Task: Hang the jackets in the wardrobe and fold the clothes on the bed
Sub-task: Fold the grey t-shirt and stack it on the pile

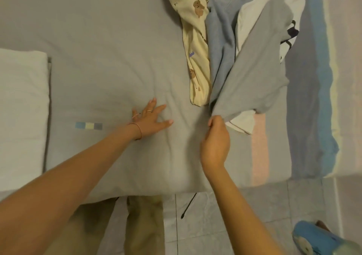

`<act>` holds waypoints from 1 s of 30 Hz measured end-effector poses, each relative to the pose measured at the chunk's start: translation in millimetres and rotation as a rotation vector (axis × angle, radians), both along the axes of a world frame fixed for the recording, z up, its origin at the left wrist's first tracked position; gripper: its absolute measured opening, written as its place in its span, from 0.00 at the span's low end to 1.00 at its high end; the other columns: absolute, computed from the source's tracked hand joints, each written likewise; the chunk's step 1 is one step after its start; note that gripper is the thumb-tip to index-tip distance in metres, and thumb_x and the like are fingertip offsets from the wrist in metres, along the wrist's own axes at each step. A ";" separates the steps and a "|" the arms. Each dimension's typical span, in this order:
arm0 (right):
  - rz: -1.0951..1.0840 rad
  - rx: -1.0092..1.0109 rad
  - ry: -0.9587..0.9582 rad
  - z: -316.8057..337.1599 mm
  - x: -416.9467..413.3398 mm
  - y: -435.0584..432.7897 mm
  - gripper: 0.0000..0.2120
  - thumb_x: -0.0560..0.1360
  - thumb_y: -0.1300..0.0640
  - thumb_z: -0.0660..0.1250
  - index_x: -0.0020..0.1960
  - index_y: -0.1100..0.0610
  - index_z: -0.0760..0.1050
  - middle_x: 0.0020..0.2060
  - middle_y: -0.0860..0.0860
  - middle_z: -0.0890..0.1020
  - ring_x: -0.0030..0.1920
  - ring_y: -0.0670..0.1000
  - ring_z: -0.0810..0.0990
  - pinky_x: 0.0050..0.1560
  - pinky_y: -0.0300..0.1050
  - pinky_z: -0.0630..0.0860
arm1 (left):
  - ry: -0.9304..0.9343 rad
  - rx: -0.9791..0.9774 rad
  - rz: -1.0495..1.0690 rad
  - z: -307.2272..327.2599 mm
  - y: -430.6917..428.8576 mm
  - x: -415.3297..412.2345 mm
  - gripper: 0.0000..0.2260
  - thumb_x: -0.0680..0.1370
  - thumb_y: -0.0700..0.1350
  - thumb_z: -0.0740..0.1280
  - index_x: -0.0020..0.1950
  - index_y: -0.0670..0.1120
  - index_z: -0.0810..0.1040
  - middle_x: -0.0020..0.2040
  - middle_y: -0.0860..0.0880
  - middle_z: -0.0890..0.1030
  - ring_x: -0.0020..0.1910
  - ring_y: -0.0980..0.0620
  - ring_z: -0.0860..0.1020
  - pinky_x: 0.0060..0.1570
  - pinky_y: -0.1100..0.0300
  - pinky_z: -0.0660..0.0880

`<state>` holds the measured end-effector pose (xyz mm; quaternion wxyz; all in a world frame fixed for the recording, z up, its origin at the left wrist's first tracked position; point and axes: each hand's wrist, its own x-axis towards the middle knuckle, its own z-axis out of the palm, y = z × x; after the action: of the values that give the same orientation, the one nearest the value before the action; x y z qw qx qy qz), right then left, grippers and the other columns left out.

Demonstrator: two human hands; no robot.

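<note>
Step in hand, as we judge it: drawing one garment out of the pile onto open bed for folding.

Right hand (215, 139) is closed in a pinch, thumb and fingers gripping the lower edge of the plain grey knit top (256, 78); the cloth runs taut from the grip up and away into the heap. Left hand (151, 117) is open, fingers spread, palm flat on the grey quilted bedcover (98, 48), holding nothing.

The heap lies on the far right part of the bed: cream bear-print garment (193, 39), light blue fleece garment (221, 39), white garment (252, 13), the grey top lying over the last two. The heap starts just beyond the right hand; the left hand is well apart from it, on bare cover.

To do it well, we should pull low and steady toward the flattened patch, so neighbours do not drag along, then bring the free hand to a second edge and spread the top flat before any crease.
</note>
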<state>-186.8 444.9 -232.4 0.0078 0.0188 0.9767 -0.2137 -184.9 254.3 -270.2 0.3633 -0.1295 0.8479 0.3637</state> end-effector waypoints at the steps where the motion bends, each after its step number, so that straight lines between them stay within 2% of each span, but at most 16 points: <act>1: 0.216 0.034 0.040 -2.2 16.5 -13.0 0.14 0.63 0.70 0.52 0.42 0.56 0.68 0.34 0.54 0.72 0.38 0.54 0.71 0.43 0.46 0.69 | -0.009 0.204 0.148 12.6 2.1 3.7 0.27 0.79 0.60 0.53 0.76 0.52 0.54 0.75 0.55 0.55 0.74 0.55 0.55 0.73 0.50 0.50; 3: 0.663 0.059 0.098 -13.3 47.0 -33.7 0.16 0.59 0.66 0.53 0.44 0.58 0.72 0.38 0.56 0.78 0.48 0.57 0.73 0.59 0.54 0.67 | -0.075 0.644 0.458 30.4 0.7 19.1 0.21 0.81 0.55 0.49 0.70 0.48 0.67 0.58 0.56 0.78 0.56 0.56 0.75 0.54 0.57 0.71; 4: 0.817 -0.011 0.024 -15.8 61.1 -44.3 0.17 0.59 0.66 0.54 0.45 0.58 0.73 0.40 0.57 0.80 0.50 0.57 0.74 0.62 0.56 0.65 | -0.085 0.715 0.576 32.3 -2.5 30.7 0.18 0.81 0.54 0.51 0.64 0.48 0.72 0.51 0.54 0.82 0.48 0.57 0.79 0.47 0.60 0.75; 6: 0.914 -0.222 -0.346 -8.8 80.4 -56.5 0.17 0.62 0.70 0.54 0.45 0.58 0.73 0.42 0.56 0.80 0.49 0.56 0.75 0.64 0.52 0.67 | -0.076 0.595 0.564 32.0 -14.2 55.7 0.10 0.80 0.43 0.60 0.60 0.45 0.73 0.52 0.47 0.81 0.44 0.58 0.78 0.41 0.70 0.76; 8: 0.770 -0.374 -0.792 -6.3 94.2 -60.9 0.16 0.70 0.71 0.56 0.49 0.55 0.73 0.41 0.48 0.76 0.44 0.48 0.74 0.52 0.39 0.69 | -0.087 0.444 0.517 26.9 -30.2 88.6 0.11 0.77 0.31 0.61 0.57 0.41 0.74 0.50 0.44 0.77 0.41 0.57 0.74 0.37 0.73 0.72; 10: 0.471 -0.551 -0.998 -13.0 98.3 -61.5 0.12 0.74 0.68 0.60 0.50 0.51 0.71 0.42 0.44 0.75 0.43 0.41 0.74 0.48 0.35 0.69 | -0.081 0.340 0.504 23.8 -46.9 119.8 0.13 0.76 0.30 0.57 0.47 0.46 0.75 0.42 0.44 0.74 0.38 0.53 0.70 0.35 0.67 0.69; 12: -0.051 -0.700 -1.016 -25.0 98.8 -60.1 0.03 0.77 0.58 0.64 0.49 0.56 0.74 0.42 0.50 0.78 0.42 0.47 0.75 0.48 0.42 0.71 | -0.124 0.263 0.573 23.8 -61.1 142.6 0.15 0.77 0.32 0.56 0.44 0.52 0.74 0.41 0.47 0.75 0.41 0.49 0.72 0.41 0.59 0.72; 14: -0.713 -0.970 -0.999 -36.3 99.9 -61.0 0.19 0.73 0.45 0.68 0.55 0.60 0.76 0.43 0.53 0.80 0.41 0.50 0.77 0.44 0.45 0.75 | -0.218 0.212 0.483 25.4 -70.1 162.4 0.12 0.77 0.33 0.57 0.46 0.48 0.76 0.45 0.47 0.77 0.48 0.46 0.74 0.50 0.55 0.71; 15: -1.010 -1.117 -0.909 -38.9 101.3 -64.4 0.27 0.68 0.43 0.72 0.59 0.60 0.74 0.46 0.54 0.80 0.43 0.52 0.78 0.45 0.47 0.78 | -0.254 0.170 0.353 29.4 -73.6 172.1 0.10 0.77 0.33 0.57 0.49 0.44 0.76 0.47 0.48 0.76 0.50 0.48 0.73 0.50 0.60 0.68; 16: -1.223 -1.163 -0.802 -45.8 102.7 -63.3 0.35 0.64 0.44 0.76 0.64 0.60 0.71 0.51 0.54 0.79 0.47 0.54 0.79 0.49 0.51 0.79 | -0.277 0.118 0.229 36.0 -74.0 179.2 0.09 0.78 0.34 0.57 0.51 0.41 0.75 0.47 0.49 0.75 0.49 0.50 0.72 0.45 0.66 0.65; 18: -1.337 -1.033 -0.623 -47.5 103.9 -64.2 0.40 0.64 0.54 0.78 0.69 0.57 0.62 0.57 0.53 0.73 0.53 0.57 0.76 0.56 0.57 0.77 | -0.280 0.076 0.125 48.7 -77.5 191.1 0.06 0.77 0.36 0.58 0.49 0.40 0.74 0.39 0.48 0.74 0.42 0.52 0.71 0.34 0.70 0.66; 20: -1.088 -0.953 -0.677 -42.9 108.0 -70.6 0.33 0.70 0.62 0.74 0.70 0.57 0.62 0.61 0.56 0.74 0.56 0.57 0.77 0.59 0.56 0.76 | -0.232 0.128 0.085 52.7 -82.3 203.0 0.05 0.75 0.38 0.59 0.46 0.39 0.74 0.39 0.46 0.76 0.42 0.51 0.74 0.40 0.67 0.70; 22: -0.692 -0.958 -0.878 -25.6 114.2 -83.0 0.20 0.74 0.61 0.70 0.65 0.58 0.71 0.58 0.57 0.79 0.56 0.56 0.80 0.58 0.51 0.77 | -0.160 0.147 0.135 51.4 -92.8 216.3 0.05 0.77 0.36 0.61 0.50 0.43 0.74 0.47 0.46 0.76 0.50 0.48 0.76 0.46 0.65 0.68; 25: -0.124 -0.854 -1.009 13.7 111.7 -106.0 0.07 0.78 0.56 0.65 0.55 0.54 0.77 0.52 0.53 0.83 0.54 0.53 0.81 0.58 0.45 0.77 | 0.082 0.162 0.292 52.0 -110.0 223.6 0.22 0.75 0.37 0.67 0.67 0.49 0.66 0.64 0.46 0.69 0.64 0.48 0.69 0.64 0.59 0.65; 28: 0.024 -1.030 -1.256 50.3 100.1 -121.7 0.11 0.80 0.53 0.59 0.53 0.57 0.78 0.48 0.51 0.84 0.51 0.50 0.82 0.55 0.42 0.78 | 0.337 0.084 0.099 57.7 -127.6 208.5 0.38 0.70 0.52 0.71 0.73 0.61 0.51 0.76 0.50 0.53 0.74 0.53 0.53 0.70 0.54 0.56; 30: 0.101 -1.142 -1.396 70.8 90.9 -128.9 0.13 0.79 0.54 0.58 0.53 0.59 0.78 0.46 0.51 0.84 0.49 0.48 0.82 0.51 0.40 0.78 | 0.459 -0.003 -0.102 67.1 -133.1 193.1 0.45 0.66 0.66 0.65 0.74 0.64 0.40 0.76 0.57 0.40 0.75 0.56 0.41 0.72 0.52 0.50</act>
<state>-95.9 316.0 -161.6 0.6162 0.0946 0.4945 -0.6056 8.2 121.2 -203.1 0.1789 -0.0008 0.9143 0.3633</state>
